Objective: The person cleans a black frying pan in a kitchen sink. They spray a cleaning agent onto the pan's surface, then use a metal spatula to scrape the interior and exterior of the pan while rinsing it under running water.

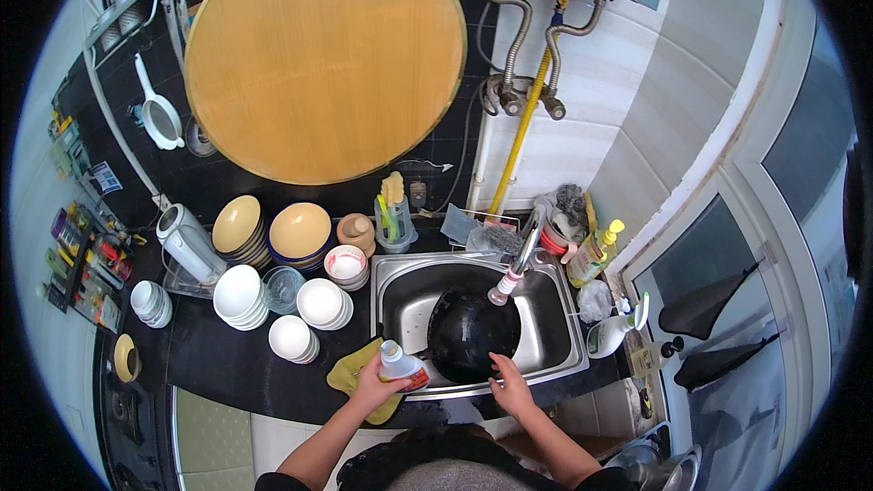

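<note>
My left hand (371, 388) is closed round a white plastic bottle (403, 366) with a red label, tilted over the sink's front left corner. Under that hand a yellow-green cloth (350, 371) lies on the counter edge. Over the front rim of the steel sink (566, 332), my right hand (511, 386) is open, thumb and fingers apart, with nothing visible in it. Just beyond its fingertips a round black pan (468, 336) sits in the basin. Whether the fingers touch the pan I cannot tell. The faucet (514, 275) reaches over the pan from behind.
Left of the sink stand several stacks of white bowls (239, 293), yellow-lined bowls (301, 229) and a silver kettle (189, 241). To the right are a yellow-capped soap bottle (596, 255) and a spray bottle (614, 332). A large round wooden board (326, 64) leans behind.
</note>
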A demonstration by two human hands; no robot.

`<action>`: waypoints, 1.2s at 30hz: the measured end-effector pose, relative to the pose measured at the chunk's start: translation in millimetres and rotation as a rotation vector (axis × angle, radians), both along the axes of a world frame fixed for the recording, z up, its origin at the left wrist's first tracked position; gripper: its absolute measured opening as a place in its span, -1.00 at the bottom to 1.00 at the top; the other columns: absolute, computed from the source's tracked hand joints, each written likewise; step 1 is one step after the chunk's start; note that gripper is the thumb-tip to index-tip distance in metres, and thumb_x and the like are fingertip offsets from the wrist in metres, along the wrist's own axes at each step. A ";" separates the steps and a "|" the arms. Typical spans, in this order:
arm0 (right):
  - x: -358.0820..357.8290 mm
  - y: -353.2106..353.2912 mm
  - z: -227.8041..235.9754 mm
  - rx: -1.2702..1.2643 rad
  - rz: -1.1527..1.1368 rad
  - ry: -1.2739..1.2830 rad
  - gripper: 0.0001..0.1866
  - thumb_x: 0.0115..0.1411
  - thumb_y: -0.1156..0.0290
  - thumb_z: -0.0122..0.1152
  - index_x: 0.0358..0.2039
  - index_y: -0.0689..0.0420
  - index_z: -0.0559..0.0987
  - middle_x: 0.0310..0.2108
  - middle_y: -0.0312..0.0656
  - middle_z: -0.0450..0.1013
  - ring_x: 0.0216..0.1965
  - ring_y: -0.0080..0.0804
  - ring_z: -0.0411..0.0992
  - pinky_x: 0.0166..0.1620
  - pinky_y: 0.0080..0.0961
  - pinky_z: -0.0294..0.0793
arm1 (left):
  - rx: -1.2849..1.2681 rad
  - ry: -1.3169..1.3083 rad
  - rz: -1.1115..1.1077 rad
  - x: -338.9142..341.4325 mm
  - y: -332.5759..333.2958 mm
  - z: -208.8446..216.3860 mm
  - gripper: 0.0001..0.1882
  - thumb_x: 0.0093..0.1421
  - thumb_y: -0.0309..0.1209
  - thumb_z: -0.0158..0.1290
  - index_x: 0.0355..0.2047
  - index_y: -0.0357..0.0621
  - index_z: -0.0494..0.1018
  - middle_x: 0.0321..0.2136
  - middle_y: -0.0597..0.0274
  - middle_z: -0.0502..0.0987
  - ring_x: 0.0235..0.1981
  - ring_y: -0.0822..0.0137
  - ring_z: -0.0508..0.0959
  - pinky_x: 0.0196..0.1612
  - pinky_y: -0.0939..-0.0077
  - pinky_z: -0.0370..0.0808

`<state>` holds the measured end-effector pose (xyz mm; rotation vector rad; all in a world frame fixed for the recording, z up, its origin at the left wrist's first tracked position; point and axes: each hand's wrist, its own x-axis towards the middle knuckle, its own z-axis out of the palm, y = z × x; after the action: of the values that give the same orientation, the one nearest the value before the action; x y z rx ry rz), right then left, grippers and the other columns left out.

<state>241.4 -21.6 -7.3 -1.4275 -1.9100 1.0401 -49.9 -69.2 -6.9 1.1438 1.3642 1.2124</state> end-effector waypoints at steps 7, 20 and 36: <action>-27.0 16.7 -4.3 0.048 0.156 -0.008 -0.42 0.04 0.57 0.14 0.12 0.10 0.28 0.08 -0.06 0.24 -0.03 -0.16 0.36 0.01 -0.38 0.38 | -0.024 0.008 0.139 -19.6 -30.8 2.9 -0.36 -0.14 -0.45 0.32 -0.02 -0.19 0.32 -0.15 0.22 0.47 -0.08 0.35 0.46 0.03 0.43 0.35; -185.3 22.6 30.1 0.220 0.893 0.047 -0.42 -0.01 0.60 0.17 0.08 0.15 0.31 0.04 0.01 0.27 0.02 -0.06 0.32 0.05 -0.38 0.34 | 0.012 0.128 0.848 -60.0 -164.2 14.4 -0.42 -0.18 -0.48 0.33 -0.09 -0.14 0.37 -0.20 0.21 0.46 -0.10 0.31 0.46 0.00 0.43 0.37; -361.4 -80.2 53.6 0.236 1.270 0.155 -0.40 0.02 0.52 0.18 0.11 0.15 0.27 0.09 -0.01 0.21 0.10 -0.06 0.24 0.12 -0.36 0.26 | 0.021 0.140 1.173 -170.9 -277.6 33.2 -0.48 -0.13 -0.57 0.26 -0.11 -0.17 0.36 -0.21 0.22 0.47 -0.13 0.35 0.47 -0.01 0.45 0.39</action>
<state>-120.0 -101.7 46.3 0.1619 -2.6663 1.2605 -220.8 -346.8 26.3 0.3515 2.2395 1.9417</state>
